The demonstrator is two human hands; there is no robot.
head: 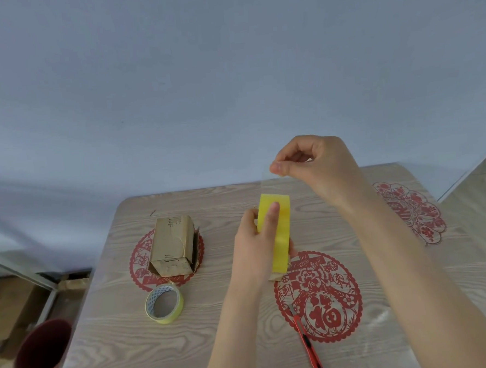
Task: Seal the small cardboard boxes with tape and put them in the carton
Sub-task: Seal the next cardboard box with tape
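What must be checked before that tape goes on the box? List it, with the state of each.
1. Left hand grip on tape roll: ok.
2. Right hand pinching tape end: ok.
3. Small cardboard box in reach on table: ok.
4. Box flaps shut: not ok, right side gapes.
5. Knife ready beside the hands: ok.
6. Carton located: cannot tell.

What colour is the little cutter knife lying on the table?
The cutter knife is red with a black end, best seen in the head view.
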